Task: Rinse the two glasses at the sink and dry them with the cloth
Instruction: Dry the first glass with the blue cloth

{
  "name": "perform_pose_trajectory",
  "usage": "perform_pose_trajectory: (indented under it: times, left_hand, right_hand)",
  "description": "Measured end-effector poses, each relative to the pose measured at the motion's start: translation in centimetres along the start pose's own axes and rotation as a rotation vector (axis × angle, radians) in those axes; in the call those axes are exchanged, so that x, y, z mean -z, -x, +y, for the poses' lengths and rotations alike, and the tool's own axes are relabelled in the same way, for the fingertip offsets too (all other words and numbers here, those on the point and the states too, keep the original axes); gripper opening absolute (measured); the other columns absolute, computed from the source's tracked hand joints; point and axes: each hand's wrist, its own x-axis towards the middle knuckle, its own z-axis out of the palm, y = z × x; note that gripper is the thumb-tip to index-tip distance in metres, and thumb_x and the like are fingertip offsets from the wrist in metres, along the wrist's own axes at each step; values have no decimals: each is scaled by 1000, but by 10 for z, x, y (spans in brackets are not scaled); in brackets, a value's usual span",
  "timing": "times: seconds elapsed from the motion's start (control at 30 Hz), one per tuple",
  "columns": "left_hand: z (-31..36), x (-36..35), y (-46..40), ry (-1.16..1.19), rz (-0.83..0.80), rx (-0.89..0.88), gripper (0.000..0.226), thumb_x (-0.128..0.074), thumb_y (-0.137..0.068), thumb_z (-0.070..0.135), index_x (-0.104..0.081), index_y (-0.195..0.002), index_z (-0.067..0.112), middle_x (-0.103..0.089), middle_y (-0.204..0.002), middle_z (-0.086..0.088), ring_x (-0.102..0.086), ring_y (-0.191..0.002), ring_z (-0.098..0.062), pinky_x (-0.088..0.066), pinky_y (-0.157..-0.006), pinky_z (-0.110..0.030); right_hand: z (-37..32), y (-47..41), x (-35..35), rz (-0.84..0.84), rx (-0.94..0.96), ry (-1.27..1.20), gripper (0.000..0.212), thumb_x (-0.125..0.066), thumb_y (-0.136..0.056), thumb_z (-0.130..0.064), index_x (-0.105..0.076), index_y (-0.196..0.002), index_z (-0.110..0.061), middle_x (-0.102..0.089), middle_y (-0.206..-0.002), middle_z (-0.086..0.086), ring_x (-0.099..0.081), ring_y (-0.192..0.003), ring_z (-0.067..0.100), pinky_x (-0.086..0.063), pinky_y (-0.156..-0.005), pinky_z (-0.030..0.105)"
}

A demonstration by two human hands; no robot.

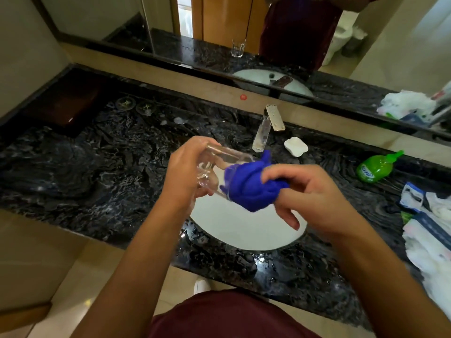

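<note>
Cloth [251, 185]: solid royal blue, no pattern.
Glass [212, 167]: clear, colourless.
Countertop [97, 162]: black stone, grey-white swirling veins; beige band along back edge.
Sink [244, 230]: plain white, at front edge.
Faucet [267, 128]: shiny silver-chrome, at back edge.
Soap bar [295, 146]: white, beside faucet.
Bottle [375, 167]: bright green, blue-and-white label, toward right edge.
Packets [429, 228]: white with blue, at right edge.
Sticker [243, 97]: red dot on beige band.
Shorts [227, 315]: dark maroon.
Tray [70, 101]: dark brown, back-left corner.
</note>
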Motion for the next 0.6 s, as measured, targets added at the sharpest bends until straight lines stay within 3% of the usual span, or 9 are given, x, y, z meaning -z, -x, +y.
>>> perform_pose_trajectory:
  times: [0.07, 0.13, 0.23, 0.37, 0.43, 0.5, 0.53, 0.57, 0.6]
  left_hand:
    - [-1, 6, -6, 61, 28, 96, 33, -48, -101, 40, -70, -92, 18, -71, -79, -3, -53, -58, -20, -35, -49, -23]
    - [-8, 8, -9, 93, -30, 187, 39, -47, -102, 45, -67, -98, 12, -67, -82, -5, -48, -50, -14, -31, -38, -18]
    - [-24, 4, -11, 198, -221, 333, 37, -56, -92, 50, -60, -103, 14, -53, -74, 0, -41, -53, -14, -25, -33, -14]
    - [-33, 2, -10, 348, -223, 370, 35, -55, -90, 45, -69, -96, 14, -57, -76, -2, -48, -52, -14, -23, -33, -13]
    - [-35, 4, -12, 350, -200, 377, 39, -52, -94, 45, -70, -103, 11, -60, -79, -4, -51, -53, -15, -30, -35, -14]
    - [-38, 6, -15, 403, -196, 403, 57, -62, -88, 49, -65, -126, 6, -62, -103, -12, -55, -78, -29, -48, -65, -22]
    - [-37, 6, -14, 415, -189, 421, 68, -66, -84, 49, -61, -135, 5, -58, -115, -15, -52, -91, -33, -43, -81, -28]
    - [-37, 7, -12, 404, -195, 433, 69, -66, -84, 49, -59, -137, 5, -57, -118, -16, -53, -90, -33, -43, -81, -28]
    - [-38, 7, -11, 370, -184, 433, 63, -62, -88, 47, -60, -136, 6, -58, -109, -15, -55, -73, -28, -47, -64, -22]
  right_hand:
    - [-3, 5, 0, 47, 163, 79, 50, -57, -85, 17, -78, -99, -25, -70, -96, 19, -59, -46, 20, -47, -48, 27]
    - [-9, 6, -7, 71, 324, 327, 51, -58, -89, 23, -75, -116, -17, -68, -123, 4, -73, -77, 18, -57, -65, 30]
    - [-14, 0, -15, 61, 476, 788, 53, -63, -89, 11, -68, -132, -19, -61, -144, -6, -61, -128, 10, -54, -100, 32]
    - [-11, -6, -11, 147, 463, 873, 44, -70, -87, -5, -67, -128, -19, -66, -136, -7, -68, -116, 18, -59, -85, 42]
    - [-6, -3, -10, 108, 467, 924, 39, -70, -92, -22, -67, -131, -22, -63, -139, -6, -69, -111, 20, -57, -82, 31]
    - [-5, -1, -8, -21, 443, 982, 40, -60, -99, -37, -62, -139, -32, -57, -147, -9, -68, -106, 14, -51, -78, 22]
    - [-6, -1, -5, -65, 432, 1017, 40, -55, -101, -40, -59, -141, -37, -56, -148, -10, -68, -98, 10, -52, -74, 25]
    - [-7, -2, -4, -80, 437, 1070, 39, -50, -103, -41, -57, -141, -39, -57, -145, -11, -68, -90, 9, -54, -69, 29]
    - [-6, -4, -4, -74, 444, 1151, 36, -47, -103, -43, -57, -138, -40, -60, -141, -11, -68, -85, 11, -55, -62, 33]
